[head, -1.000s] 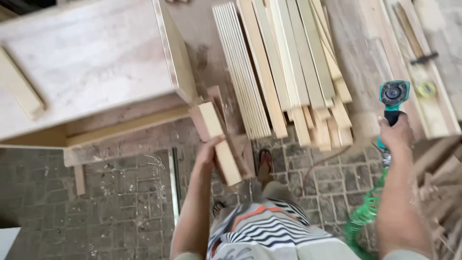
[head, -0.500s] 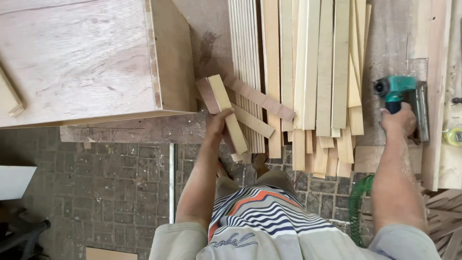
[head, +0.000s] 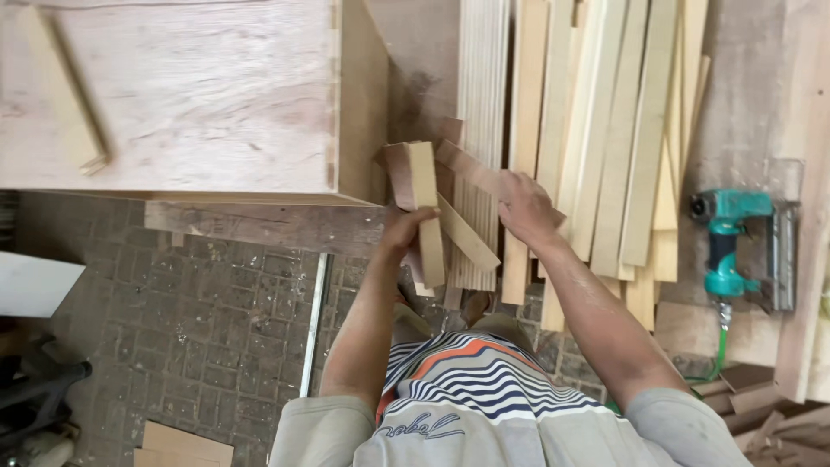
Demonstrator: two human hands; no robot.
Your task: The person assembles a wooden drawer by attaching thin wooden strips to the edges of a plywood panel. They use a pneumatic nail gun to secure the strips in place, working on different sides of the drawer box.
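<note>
Nearest us, our left hand (head: 405,232) wraps its fingers around a short wood block (head: 424,207) held upright at the table (head: 259,223) edge, while our right hand (head: 524,206) presses curled fingers onto a thin strip (head: 471,169) lying across the slats (head: 605,130). We judge the block could slip off that edge, since little supports it. Farther right, the nail gun (head: 735,238) lies untouched.

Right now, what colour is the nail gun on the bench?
Teal-green with a grey metal magazine: nail gun, head view.
</note>
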